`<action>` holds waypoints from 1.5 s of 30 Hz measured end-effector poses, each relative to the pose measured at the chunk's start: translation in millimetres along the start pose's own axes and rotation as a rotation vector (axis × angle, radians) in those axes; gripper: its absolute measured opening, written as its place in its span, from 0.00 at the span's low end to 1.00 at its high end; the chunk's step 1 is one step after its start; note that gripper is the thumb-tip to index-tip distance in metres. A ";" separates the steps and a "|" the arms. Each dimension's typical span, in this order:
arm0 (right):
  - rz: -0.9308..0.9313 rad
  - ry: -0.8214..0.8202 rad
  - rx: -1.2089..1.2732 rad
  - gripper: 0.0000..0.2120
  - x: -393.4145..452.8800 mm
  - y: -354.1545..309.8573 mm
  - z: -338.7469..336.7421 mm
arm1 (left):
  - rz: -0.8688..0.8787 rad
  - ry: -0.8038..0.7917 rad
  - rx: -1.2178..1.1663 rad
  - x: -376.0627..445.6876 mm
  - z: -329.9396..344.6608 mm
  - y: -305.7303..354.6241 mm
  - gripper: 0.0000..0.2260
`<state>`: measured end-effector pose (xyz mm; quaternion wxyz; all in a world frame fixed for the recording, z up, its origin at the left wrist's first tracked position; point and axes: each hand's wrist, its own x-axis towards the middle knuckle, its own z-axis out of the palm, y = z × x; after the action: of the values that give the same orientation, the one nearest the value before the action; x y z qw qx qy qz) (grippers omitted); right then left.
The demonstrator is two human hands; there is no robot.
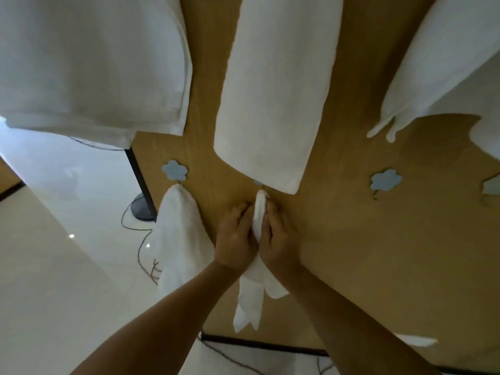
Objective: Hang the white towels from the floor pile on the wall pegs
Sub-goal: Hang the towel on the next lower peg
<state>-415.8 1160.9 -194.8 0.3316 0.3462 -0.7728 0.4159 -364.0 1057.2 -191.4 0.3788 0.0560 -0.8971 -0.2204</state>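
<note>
**A:** Against the tan wooden wall panel (351, 239), your left hand (235, 239) and right hand (278, 239) are both curled round the small white towel (258, 217), pinching its bunched top just below the middle peg. What do you do now?

**B:** Keep the bunched fold tight, lift it over the hook tip and let it seat before you loosen either hand. I judge the cloth light and limp, so it slips off if only a thin edge catches.

**A:** Can you see that hook?

**B:** Barely. The long white hanging towel (270, 90) above covers most of its pale blue flower-shaped backplate, and the towel's top hides the hook itself, so I cannot tell whether the cloth is already over it.

**A:** And the neighbours?

**B:** 1 white towel on the left peg (178, 239) hangs already; the blue flower peg to the right (385, 181) is bare. A 4th peg is cut off at the right edge, and the floor pile is out of sight.
</note>
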 end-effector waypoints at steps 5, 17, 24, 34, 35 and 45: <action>0.151 -0.052 -0.277 0.20 1.0 -26.0 -4.4 | 0.025 -0.193 -0.051 10.8 -14.8 -9.8 0.17; 0.839 -0.441 -0.252 0.19 -23.9 -77.0 -50.4 | 0.231 -0.596 0.137 20.0 -91.1 -33.0 0.21; 0.782 -0.325 -0.489 0.24 -72.0 -138.6 -145.6 | 0.555 -0.555 -0.105 -22.9 -120.1 49.2 0.22; 1.065 -0.156 -0.860 0.23 -262.0 -261.9 -408.1 | 0.940 -0.692 -0.425 -212.6 -147.2 292.0 0.18; 1.104 -0.135 -0.903 0.23 -289.6 -280.6 -436.8 | 0.967 -0.700 -0.467 -241.7 -154.0 321.7 0.18; 1.561 0.171 -1.106 0.26 -569.3 -495.3 -656.0 | 1.339 -0.955 -0.618 -560.3 -258.8 560.6 0.21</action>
<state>440.9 1675.5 -161.1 0.1327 -0.5030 -0.8456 0.1198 251.6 1618.2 -153.5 0.0108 -0.6853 -0.7043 -0.1850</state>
